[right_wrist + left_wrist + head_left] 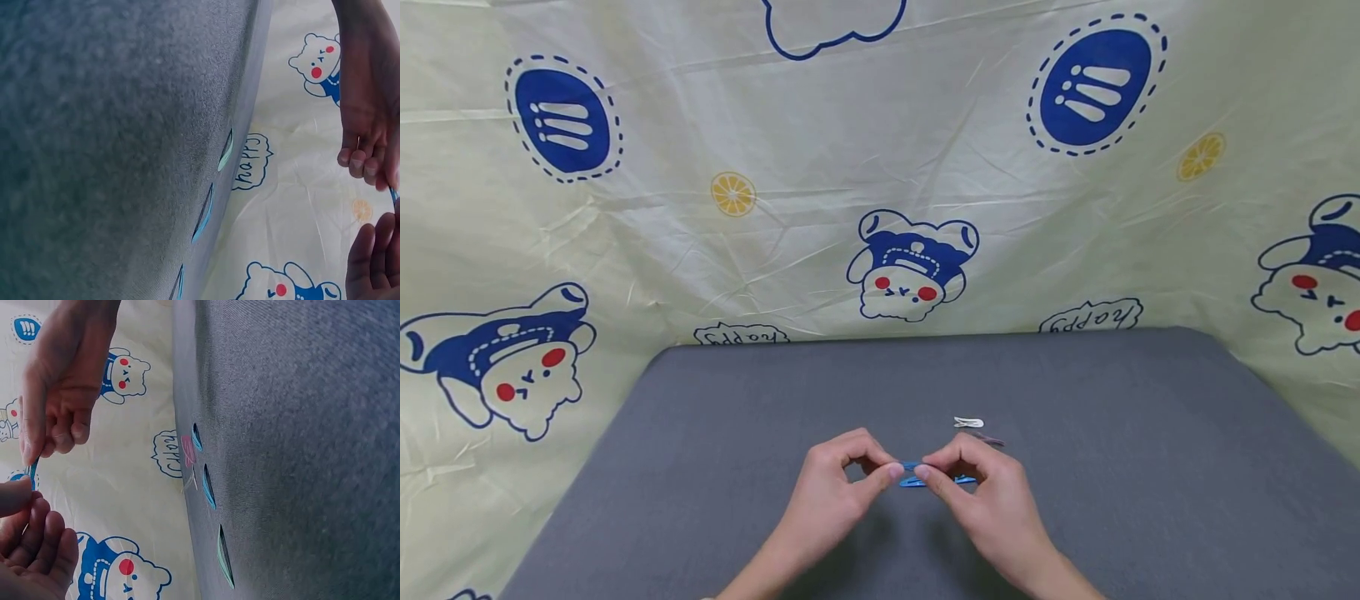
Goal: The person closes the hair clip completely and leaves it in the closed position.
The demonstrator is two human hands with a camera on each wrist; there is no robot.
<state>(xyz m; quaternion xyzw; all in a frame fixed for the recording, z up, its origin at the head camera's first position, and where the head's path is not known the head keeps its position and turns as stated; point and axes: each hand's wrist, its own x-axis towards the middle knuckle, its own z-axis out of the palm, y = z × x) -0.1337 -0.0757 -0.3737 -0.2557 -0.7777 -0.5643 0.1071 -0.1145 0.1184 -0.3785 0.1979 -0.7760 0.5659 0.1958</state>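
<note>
A printed cloth (820,125) hangs behind a grey table (737,400), over which the left hand (842,479) and the right hand (988,483), close together, each pinch an end of one blue clip (911,467), little of which shows between them. On the table, a pale green clip (223,561) appears only in the wrist views, the right hand partly masks other blue clips (912,482) in the head view, and a white clip (968,422) lies beyond.
</note>
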